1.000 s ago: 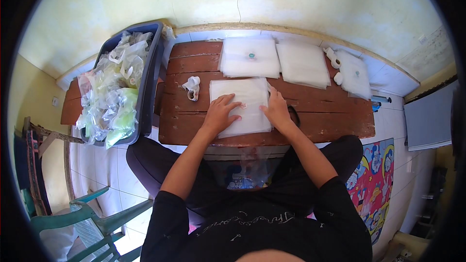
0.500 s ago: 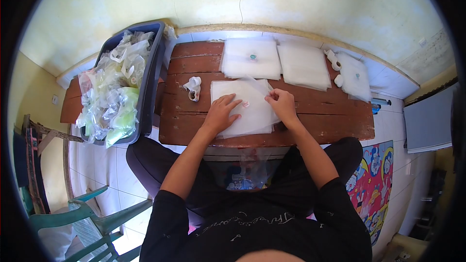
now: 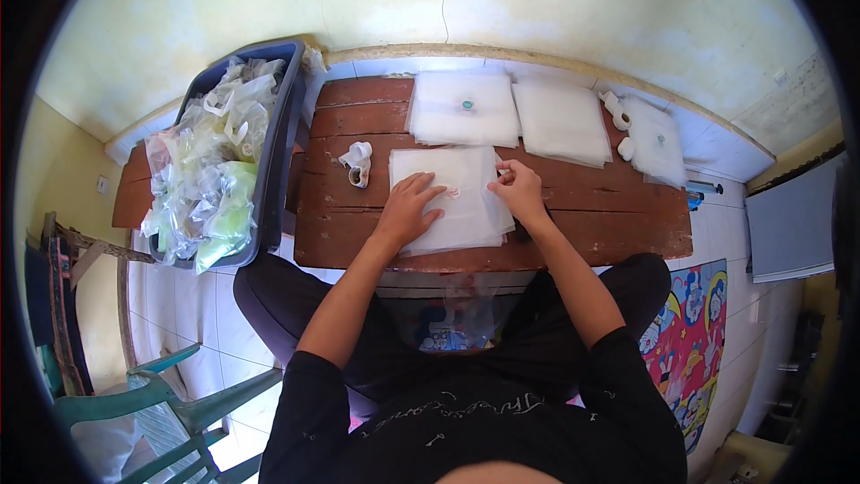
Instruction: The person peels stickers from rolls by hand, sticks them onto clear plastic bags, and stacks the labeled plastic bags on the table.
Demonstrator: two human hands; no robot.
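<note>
My left hand [image 3: 408, 212], fingers spread, steadies the stack [image 3: 468, 226] while my right hand [image 3: 523, 194] pinches its edge, separation calling for light fingertips.

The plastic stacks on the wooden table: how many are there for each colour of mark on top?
Green mark (back-left stack, far-right stack): 2
Red mark (front stack, under the left hand): 1
No mark that I can see (back-middle stack): 1
Total: 4
</note>
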